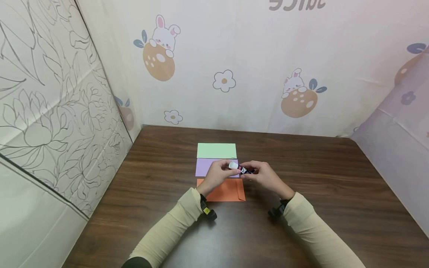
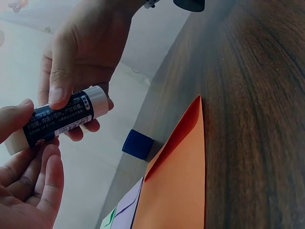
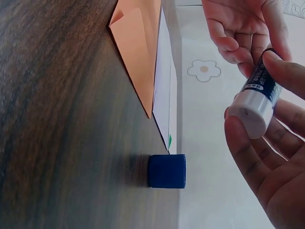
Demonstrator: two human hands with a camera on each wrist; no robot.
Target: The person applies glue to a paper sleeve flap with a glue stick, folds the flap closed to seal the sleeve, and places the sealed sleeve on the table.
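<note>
Both hands hold a glue stick [image 1: 244, 170] with a dark printed label above the table. My left hand [image 1: 217, 175] pinches one end between thumb and fingers. The fingers of my right hand [image 1: 267, 179] grip it near the other end, where a white base [image 3: 251, 114] shows in the right wrist view. A blue cap [image 3: 167, 171] stands on the table below, apart from the glue stick. Under and beyond the hands lie an orange envelope [image 1: 224, 190], a purple envelope [image 1: 203, 168] and a light green envelope [image 1: 216, 150], in a column.
The dark wooden table [image 1: 161, 167] reaches back to a wall sheet [image 1: 254, 104] printed with rabbits and flowers. A panel with line-drawn flowers [image 1: 50, 111] borders the left side. Each wrist carries a small black camera.
</note>
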